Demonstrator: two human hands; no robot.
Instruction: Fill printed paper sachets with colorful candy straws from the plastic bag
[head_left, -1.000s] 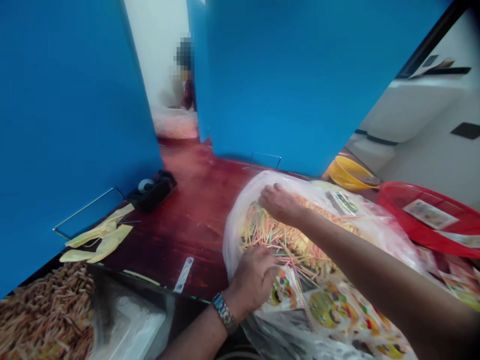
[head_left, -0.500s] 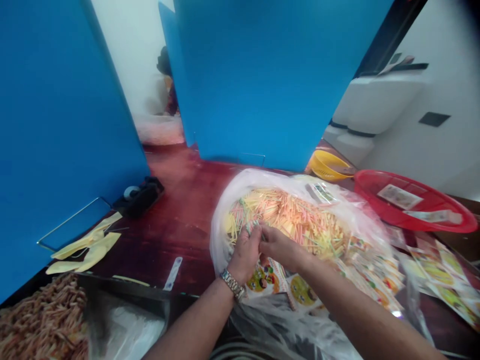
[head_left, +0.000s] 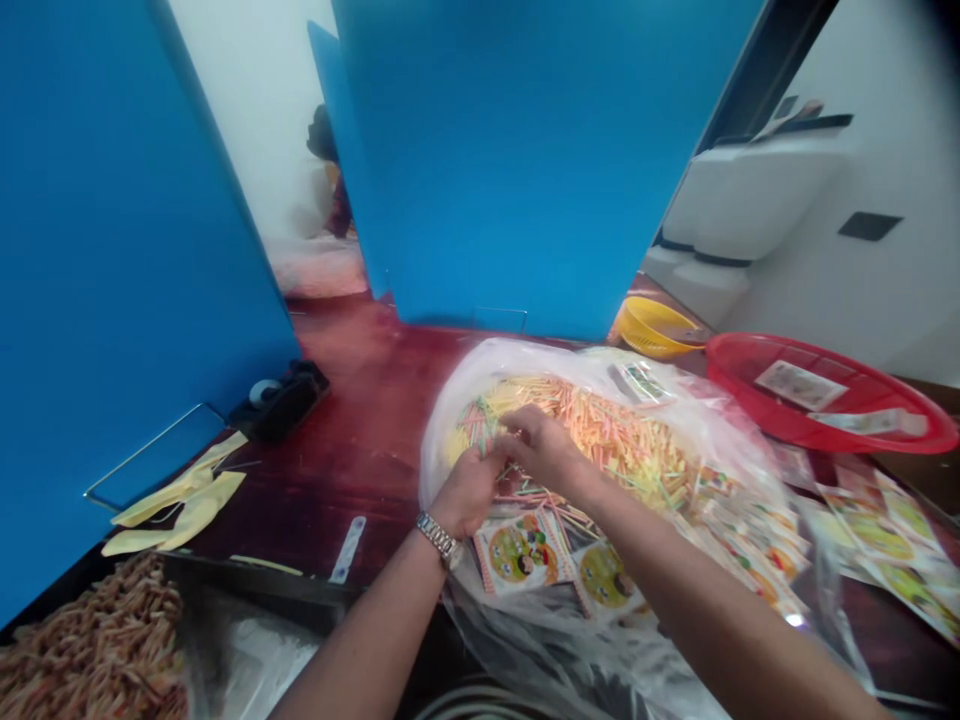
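A clear plastic bag (head_left: 442,400) lies open on the dark red table, full of thin pastel sticks (head_left: 615,430) in yellow, pink, orange and green. Both of my hands are over the bag's left part, their fingertips close together. My left hand (head_left: 471,488), with a metal watch on the wrist, has its fingers closed beside the green and pink sticks; what is between them is hidden. My right hand (head_left: 546,448) is bent over from the right, fingers curled down and pinched, their tips partly hidden. Below the hands lie printed cartoon packets (head_left: 521,555) on the bag.
A red plastic basket (head_left: 750,375) and a yellow basket (head_left: 652,328) stand at the right. More packets (head_left: 885,530) lie beside the bag. Left are a tape dispenser (head_left: 289,400), pale yellow strips (head_left: 180,490) and a heap of brownish sticks (head_left: 97,650). Blue panels (head_left: 510,170) rise behind.
My right hand has moved up and its fingers have curled over the sticks. My left hand has shifted slightly left and down, uncovering more of the cartoon packet. The view has tilted slightly.
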